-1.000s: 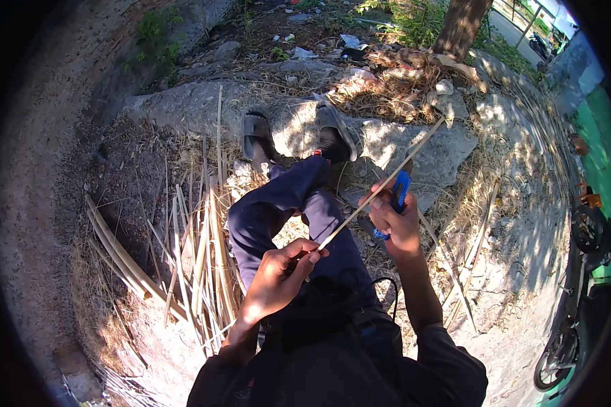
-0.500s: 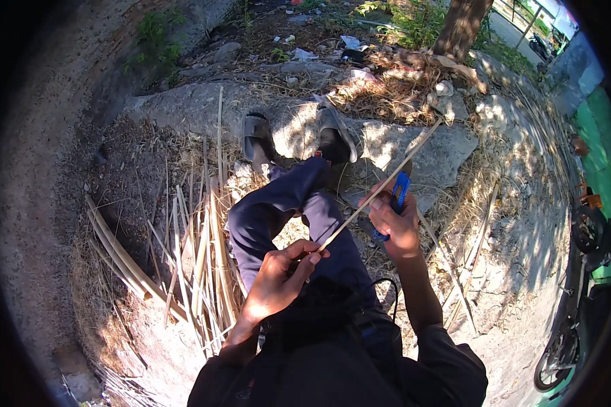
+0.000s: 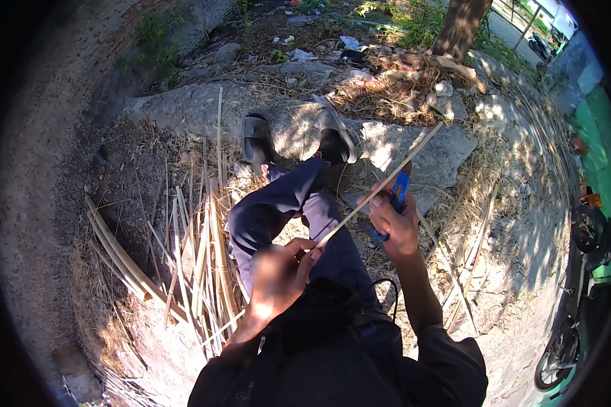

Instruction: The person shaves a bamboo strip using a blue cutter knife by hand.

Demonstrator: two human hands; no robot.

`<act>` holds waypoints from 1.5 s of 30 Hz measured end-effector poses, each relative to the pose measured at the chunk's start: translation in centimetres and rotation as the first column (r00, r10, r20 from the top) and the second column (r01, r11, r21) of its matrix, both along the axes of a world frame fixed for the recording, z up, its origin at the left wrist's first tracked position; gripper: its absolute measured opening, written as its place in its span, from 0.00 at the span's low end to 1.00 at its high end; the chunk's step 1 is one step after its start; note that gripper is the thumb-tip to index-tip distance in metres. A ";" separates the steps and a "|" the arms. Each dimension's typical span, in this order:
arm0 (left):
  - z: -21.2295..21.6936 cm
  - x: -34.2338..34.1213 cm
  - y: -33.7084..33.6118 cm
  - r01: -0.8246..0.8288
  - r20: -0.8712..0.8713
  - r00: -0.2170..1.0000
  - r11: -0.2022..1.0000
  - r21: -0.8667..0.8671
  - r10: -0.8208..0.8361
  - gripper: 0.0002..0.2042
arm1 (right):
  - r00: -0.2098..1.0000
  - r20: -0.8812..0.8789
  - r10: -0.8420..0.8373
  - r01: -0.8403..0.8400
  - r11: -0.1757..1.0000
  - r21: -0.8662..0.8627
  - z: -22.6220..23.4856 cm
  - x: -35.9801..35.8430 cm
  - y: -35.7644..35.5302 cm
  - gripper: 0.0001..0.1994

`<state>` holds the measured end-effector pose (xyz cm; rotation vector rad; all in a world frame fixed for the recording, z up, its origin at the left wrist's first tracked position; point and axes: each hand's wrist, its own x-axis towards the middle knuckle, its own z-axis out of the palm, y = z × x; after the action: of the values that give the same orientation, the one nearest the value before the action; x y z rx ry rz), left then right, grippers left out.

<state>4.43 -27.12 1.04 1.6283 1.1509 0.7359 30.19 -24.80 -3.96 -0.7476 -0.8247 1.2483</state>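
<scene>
A thin pale strip of bamboo or rattan (image 3: pixel 352 214) slants up from my lap toward the far right. Its near end is pinched between the thumb and fingers of my left hand (image 3: pixel 278 281), partly blurred, over my thigh. My right hand (image 3: pixel 395 222) is closed around a blue utility knife (image 3: pixel 400 191), beside the strip. The right fingertips meet the strip about midway along. Where the blade touches it, if at all, is hidden by the hand.
Several cut canes and strips (image 3: pixel 207 258) lie in a heap to my left, with thicker canes (image 3: pixel 122 254) beyond. Loose strips (image 3: pixel 448 264) rest at my right. Ahead are a stone ledge (image 3: pixel 421 152), dry litter and a tree trunk (image 3: pixel 461 30). A motorcycle (image 3: pixel 563 353) stands far right.
My left hand has turned slightly and the strip has shifted a little toward the far right. My right hand and the utility knife stay almost in place.
</scene>
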 end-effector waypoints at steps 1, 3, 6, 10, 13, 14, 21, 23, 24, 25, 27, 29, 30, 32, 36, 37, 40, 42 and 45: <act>0.2 0.2 0.0 0.000 0.001 1.000 1.000 -0.003 0.000 0.06 | 0.999 -0.043 -0.019 0.016 0.999 -0.052 0.4 -0.2 -0.2 0.13; 1.0 0.6 0.0 -0.064 -0.136 0.987 0.987 0.145 0.084 0.04 | 0.996 -0.087 -0.037 0.029 0.994 -0.101 0.6 -0.5 -0.2 0.14; 0.6 1.1 0.0 -0.076 -0.063 0.994 0.971 0.225 0.092 0.05 | 0.993 0.013 -0.115 0.115 0.989 -0.087 0.0 -1.0 -0.1 0.14; 0.1 0.7 0.3 -0.058 0.035 0.998 0.991 0.124 0.054 0.05 | 0.991 -0.062 -0.116 0.111 0.990 -0.083 0.4 -1.3 0.0 0.13; -0.4 0.4 0.4 -0.043 0.159 0.986 0.998 -0.041 0.049 0.06 | 0.993 -0.070 -0.093 0.090 0.995 -0.052 0.4 -1.2 0.0 0.14; -0.7 0.3 0.4 -0.048 0.156 0.987 0.999 -0.006 0.049 0.06 | 0.994 -0.069 -0.083 0.080 0.996 -0.039 0.4 -1.2 0.0 0.14; -0.3 0.5 0.4 -0.073 0.169 0.983 0.997 0.032 0.066 0.05 | 0.996 -0.082 -0.036 0.036 0.999 0.006 0.4 -0.8 0.0 0.14; -0.1 0.5 0.5 -0.061 0.151 0.987 0.997 0.039 0.054 0.05 | 0.996 -0.087 -0.014 0.017 0.999 0.037 0.1 -0.6 0.0 0.15; 0.0 0.5 0.5 -0.049 0.133 0.990 0.998 0.046 0.043 0.05 | 0.996 -0.087 -0.013 0.017 0.999 0.037 0.1 -0.6 0.0 0.15; 0.0 0.6 0.5 -0.050 0.133 0.990 0.998 0.046 0.043 0.05 | 0.996 -0.084 -0.016 0.020 0.999 0.046 0.2 -0.6 -0.1 0.15; -0.1 0.8 0.4 -0.095 0.159 0.983 0.995 0.034 0.088 0.04 | 0.997 -0.080 -0.019 0.024 0.998 0.054 0.2 -0.5 -0.1 0.15; -0.3 0.7 0.5 -0.090 0.154 0.984 0.995 0.034 0.084 0.04 | 0.997 -0.072 -0.010 0.015 0.997 0.069 0.1 -0.4 -0.1 0.15; -0.3 0.7 0.5 -0.085 0.150 0.986 0.996 0.034 0.079 0.04 | 0.997 -0.073 -0.010 0.015 0.997 0.070 0.1 -0.4 -0.1 0.15; 0.3 1.0 0.4 -0.094 0.139 0.986 0.995 0.034 0.089 0.05 | 0.995 -0.099 0.008 -0.003 0.999 0.051 0.2 -0.3 -0.2 0.16; 1.1 1.5 0.4 -0.140 0.102 0.986 0.989 0.049 0.134 0.06 | 0.987 -0.159 0.005 -0.004 1.000 0.010 1.1 -0.4 -0.5 0.16; 1.4 1.5 0.4 -0.139 0.101 0.986 0.989 0.050 0.133 0.06 | 0.992 -0.121 -0.041 0.038 0.999 -0.030 1.2 -0.6 -0.5 0.16; 1.5 1.7 0.5 -0.126 0.083 0.989 0.991 0.051 0.122 0.06 | 0.992 -0.085 -0.098 0.093 0.994 -0.065 1.3 -0.6 -0.5 0.16; 0.8 1.7 0.6 -0.113 0.059 0.993 0.982 0.153 0.105 0.05 | 0.990 -0.092 -0.105 0.099 0.993 -0.062 1.3 -0.6 -0.5 0.16; 0.3 1.5 0.9 -0.066 0.046 0.997 0.983 0.169 0.059 0.05 | 0.987 -0.131 -0.092 0.085 0.995 -0.057 1.6 -0.5 -0.5 0.16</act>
<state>5.92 -26.23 1.30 1.7162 1.1401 0.9256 29.64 -25.35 -2.37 -0.7257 -0.6460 1.2296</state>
